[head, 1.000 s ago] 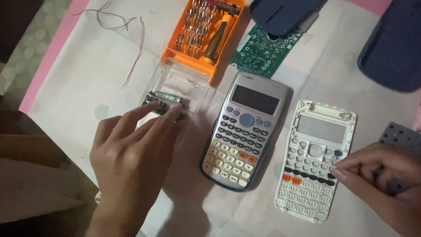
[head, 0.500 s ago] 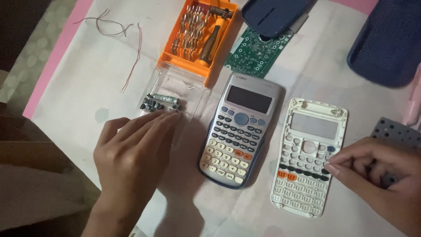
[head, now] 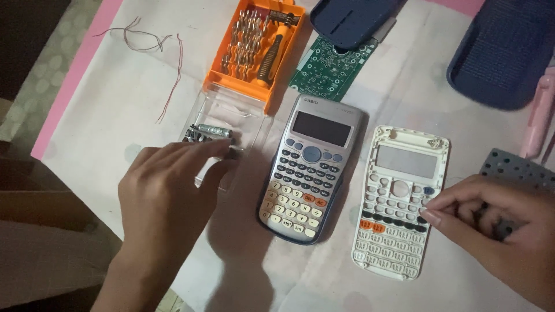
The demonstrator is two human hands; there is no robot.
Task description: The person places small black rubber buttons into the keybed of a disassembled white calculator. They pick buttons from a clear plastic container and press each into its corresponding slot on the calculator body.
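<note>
Head view: the left hand (head: pixel 165 199) lies flat, fingers loosely spread and holding nothing, on a clear plastic lid (head: pixel 222 130) beside the grey calculator (head: pixel 309 167). The right hand (head: pixel 497 222), fingertips pinched together, touches the white keypad frame (head: pixel 399 202), which looks light, thin and brittle, best lifted by its side edges.

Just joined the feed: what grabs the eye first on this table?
The grey calculator lies dead centre, with a bare white calculator front shell to its right, where the right hand touches its edge. Above sits an orange screwdriver bit case beside a green circuit board; the left hand reaches over the case's clear lid.
</note>
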